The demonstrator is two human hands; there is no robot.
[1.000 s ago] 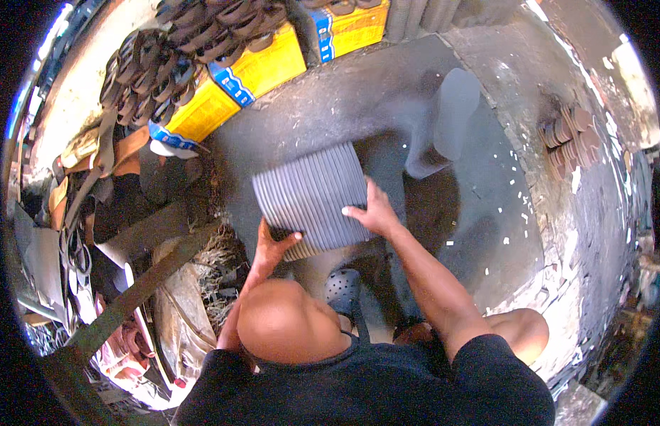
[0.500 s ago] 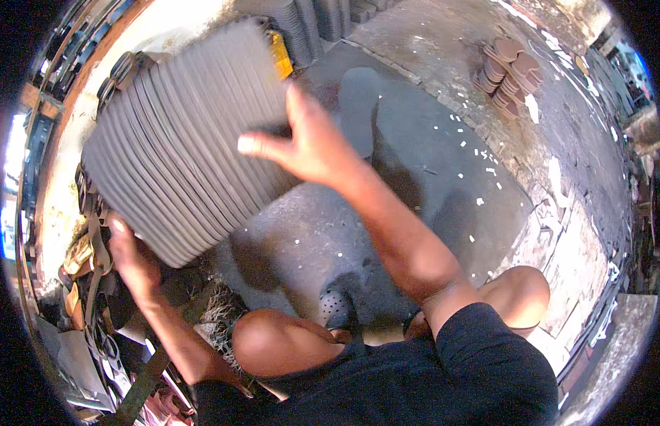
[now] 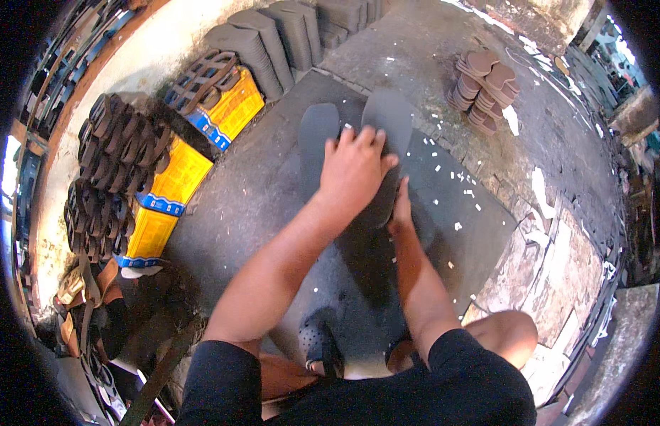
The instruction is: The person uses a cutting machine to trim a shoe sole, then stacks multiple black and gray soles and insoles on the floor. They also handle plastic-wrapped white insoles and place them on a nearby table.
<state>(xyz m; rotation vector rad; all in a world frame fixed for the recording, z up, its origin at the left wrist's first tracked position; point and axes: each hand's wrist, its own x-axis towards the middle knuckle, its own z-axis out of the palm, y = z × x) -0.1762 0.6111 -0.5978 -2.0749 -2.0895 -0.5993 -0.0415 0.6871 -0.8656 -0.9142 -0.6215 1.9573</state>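
Dark grey shoe soles (image 3: 394, 110) are between my hands, above the middle of the floor mat. I look down on the top sole; the depth of the stack under it is mostly hidden. Across the top lies my left hand (image 3: 355, 167), its fingers bent over the sole and its thumb at the right edge. My right hand (image 3: 401, 206) grips the near right side, with its thumb up along the edge and its other fingers hidden. Just left of the stack, another grey sole shape (image 3: 319, 131) lies on the dark mat (image 3: 259, 163).
Tall stacks of grey soles (image 3: 248, 50) stand by the wall at the back. Brown strapped sandals (image 3: 106, 156) are piled at the left beside yellow boxes (image 3: 170, 174). Brown soles (image 3: 486, 85) stand stacked at the far right. Small white scraps (image 3: 443, 174) dot the floor.
The thick stack was held side-on at the upper left. It has moved right and down to the middle, turned so its top faces me. My left hand has gone from its lower side to its top.
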